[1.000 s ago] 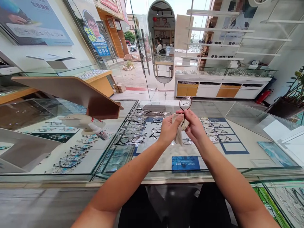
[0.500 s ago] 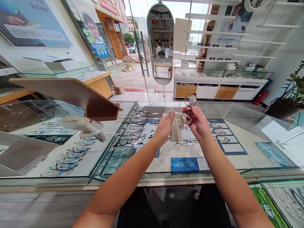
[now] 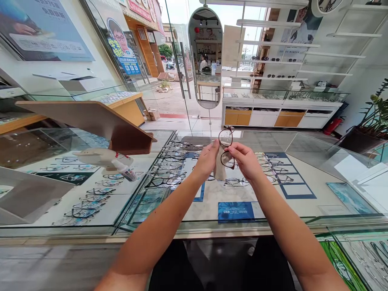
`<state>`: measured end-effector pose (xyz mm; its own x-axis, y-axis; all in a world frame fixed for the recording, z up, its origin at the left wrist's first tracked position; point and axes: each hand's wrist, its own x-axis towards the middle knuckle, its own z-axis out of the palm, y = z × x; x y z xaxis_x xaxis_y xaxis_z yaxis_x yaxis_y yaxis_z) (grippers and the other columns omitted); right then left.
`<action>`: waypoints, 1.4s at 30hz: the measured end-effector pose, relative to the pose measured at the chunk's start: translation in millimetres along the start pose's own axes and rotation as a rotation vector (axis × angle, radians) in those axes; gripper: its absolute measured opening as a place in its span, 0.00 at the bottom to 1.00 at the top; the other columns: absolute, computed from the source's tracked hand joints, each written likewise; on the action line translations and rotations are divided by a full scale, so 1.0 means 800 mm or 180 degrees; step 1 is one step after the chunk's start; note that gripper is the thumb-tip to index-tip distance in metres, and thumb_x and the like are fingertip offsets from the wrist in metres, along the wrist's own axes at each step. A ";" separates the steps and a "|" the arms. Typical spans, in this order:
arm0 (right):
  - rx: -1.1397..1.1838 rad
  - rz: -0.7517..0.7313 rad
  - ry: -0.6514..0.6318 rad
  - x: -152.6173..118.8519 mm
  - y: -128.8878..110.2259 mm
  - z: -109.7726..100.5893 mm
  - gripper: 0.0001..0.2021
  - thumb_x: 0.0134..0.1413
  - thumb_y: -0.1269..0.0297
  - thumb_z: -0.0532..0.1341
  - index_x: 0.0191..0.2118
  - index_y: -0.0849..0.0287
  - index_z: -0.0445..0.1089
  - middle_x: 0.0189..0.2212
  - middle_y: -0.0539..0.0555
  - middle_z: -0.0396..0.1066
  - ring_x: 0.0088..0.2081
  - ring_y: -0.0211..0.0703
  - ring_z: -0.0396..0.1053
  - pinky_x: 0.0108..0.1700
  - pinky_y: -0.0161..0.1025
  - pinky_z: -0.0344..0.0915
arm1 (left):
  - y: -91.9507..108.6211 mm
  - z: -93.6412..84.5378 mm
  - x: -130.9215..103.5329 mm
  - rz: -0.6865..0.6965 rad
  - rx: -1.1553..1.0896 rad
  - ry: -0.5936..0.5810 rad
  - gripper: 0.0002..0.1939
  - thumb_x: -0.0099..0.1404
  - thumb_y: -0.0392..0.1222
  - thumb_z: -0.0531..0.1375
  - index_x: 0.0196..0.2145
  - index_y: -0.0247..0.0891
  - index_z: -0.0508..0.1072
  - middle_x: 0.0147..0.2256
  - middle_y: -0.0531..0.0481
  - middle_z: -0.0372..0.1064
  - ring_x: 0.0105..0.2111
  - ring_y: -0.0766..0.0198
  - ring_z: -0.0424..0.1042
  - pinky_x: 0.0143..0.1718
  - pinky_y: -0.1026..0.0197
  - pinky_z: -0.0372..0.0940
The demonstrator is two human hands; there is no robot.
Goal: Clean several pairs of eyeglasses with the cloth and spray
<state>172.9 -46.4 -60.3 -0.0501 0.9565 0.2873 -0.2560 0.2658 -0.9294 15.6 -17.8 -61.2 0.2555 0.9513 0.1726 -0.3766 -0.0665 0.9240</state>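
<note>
Above the glass counter, my right hand (image 3: 245, 161) pinches a pair of dark reddish eyeglasses (image 3: 232, 144) near the bridge. The frame is turned on end, one round lens over the other. My left hand (image 3: 207, 158) is closed on a beige cleaning cloth (image 3: 220, 166) that hangs below the fingers. Its fingertips meet the edge of the upper lens; whether the cloth lies against that lens is hidden. Rows of eyeglasses (image 3: 165, 180) lie in the display case beneath both hands.
A spray bottle (image 3: 125, 169) rests on the left counter beside a brown wooden stand (image 3: 121, 129). A blue leaflet (image 3: 236, 211) lies near the front edge. An oval mirror (image 3: 205, 56) stands beyond the counter. Glass panel edges divide the counter.
My right hand has brought the eyeglasses leftward to the cloth and my left hand. Before, the eyeglasses were apart from the left fingers. The left hand has barely moved.
</note>
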 end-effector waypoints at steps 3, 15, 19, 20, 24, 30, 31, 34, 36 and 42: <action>0.0057 -0.0012 0.0146 0.001 0.004 0.003 0.18 0.48 0.44 0.78 0.32 0.53 0.82 0.36 0.52 0.80 0.36 0.43 0.65 0.43 0.42 0.63 | -0.003 0.000 -0.001 -0.0054 0.0004 -0.0016 0.36 0.57 0.75 0.72 0.42 0.36 0.82 0.39 0.45 0.83 0.43 0.51 0.81 0.46 0.56 0.73; 0.0037 -0.0081 0.0173 0.004 0.003 -0.006 0.17 0.49 0.44 0.79 0.34 0.52 0.86 0.36 0.53 0.81 0.40 0.47 0.71 0.49 0.44 0.66 | 0.003 -0.004 0.003 -0.0054 -0.0038 -0.0017 0.37 0.55 0.76 0.72 0.39 0.36 0.82 0.35 0.45 0.83 0.40 0.52 0.82 0.37 0.59 0.72; 0.0052 -0.0042 0.0191 0.004 -0.001 -0.007 0.17 0.48 0.44 0.79 0.34 0.52 0.86 0.35 0.53 0.81 0.39 0.47 0.71 0.49 0.45 0.66 | 0.007 -0.004 0.003 -0.0066 -0.0103 -0.0066 0.35 0.55 0.75 0.73 0.38 0.37 0.82 0.32 0.46 0.82 0.42 0.51 0.82 0.37 0.58 0.73; 0.0060 -0.0023 0.0203 0.004 -0.001 -0.007 0.18 0.48 0.43 0.79 0.34 0.52 0.86 0.34 0.53 0.80 0.38 0.47 0.71 0.48 0.45 0.66 | 0.008 -0.003 0.003 -0.0090 -0.0110 -0.0073 0.35 0.55 0.75 0.73 0.38 0.37 0.82 0.32 0.46 0.81 0.42 0.50 0.82 0.38 0.58 0.73; 0.0074 0.0031 0.0238 0.004 -0.004 -0.007 0.19 0.45 0.42 0.80 0.32 0.53 0.85 0.33 0.53 0.79 0.37 0.46 0.70 0.48 0.45 0.66 | 0.010 -0.003 0.002 -0.0115 -0.0095 -0.0078 0.34 0.56 0.74 0.73 0.38 0.37 0.82 0.34 0.46 0.83 0.43 0.49 0.82 0.40 0.57 0.74; -0.0158 0.0079 0.0078 0.003 -0.009 -0.008 0.18 0.45 0.43 0.80 0.32 0.52 0.85 0.35 0.53 0.78 0.41 0.48 0.70 0.52 0.46 0.65 | 0.009 -0.009 0.005 -0.0004 -0.0167 -0.0049 0.36 0.55 0.76 0.73 0.40 0.37 0.83 0.35 0.44 0.83 0.45 0.48 0.82 0.46 0.54 0.75; -0.0215 0.0083 0.0038 0.003 -0.010 -0.008 0.19 0.45 0.43 0.80 0.32 0.52 0.84 0.35 0.53 0.78 0.42 0.48 0.70 0.53 0.46 0.65 | 0.009 -0.011 0.006 0.0013 -0.0174 -0.0028 0.36 0.56 0.76 0.72 0.40 0.37 0.83 0.34 0.45 0.83 0.45 0.48 0.82 0.46 0.54 0.75; -0.0351 0.0151 -0.0112 0.001 -0.009 -0.006 0.18 0.45 0.43 0.79 0.30 0.52 0.83 0.36 0.52 0.77 0.44 0.49 0.70 0.55 0.46 0.64 | 0.008 -0.014 0.009 0.0087 -0.0131 0.0039 0.37 0.55 0.77 0.71 0.40 0.37 0.83 0.34 0.46 0.82 0.43 0.50 0.82 0.42 0.56 0.74; -0.0412 0.0209 -0.0211 0.000 -0.008 -0.004 0.17 0.46 0.44 0.79 0.30 0.52 0.82 0.36 0.51 0.76 0.44 0.48 0.70 0.55 0.46 0.63 | 0.010 -0.015 0.009 0.0123 -0.0079 0.0022 0.38 0.56 0.79 0.70 0.40 0.37 0.83 0.34 0.47 0.82 0.41 0.52 0.82 0.38 0.59 0.72; -0.0244 0.0427 -0.0232 0.001 -0.001 -0.006 0.17 0.47 0.45 0.78 0.32 0.53 0.84 0.35 0.51 0.79 0.39 0.44 0.68 0.50 0.44 0.62 | 0.016 -0.017 0.005 0.0098 -0.0004 -0.0225 0.35 0.59 0.75 0.71 0.41 0.36 0.84 0.34 0.46 0.82 0.33 0.58 0.79 0.35 0.60 0.70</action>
<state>177.7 -45.2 -60.3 -0.1494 0.9736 0.1728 -0.1680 0.1472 -0.9747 -0.3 -10.8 -52.9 0.3060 0.9251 0.2247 -0.3865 -0.0950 0.9174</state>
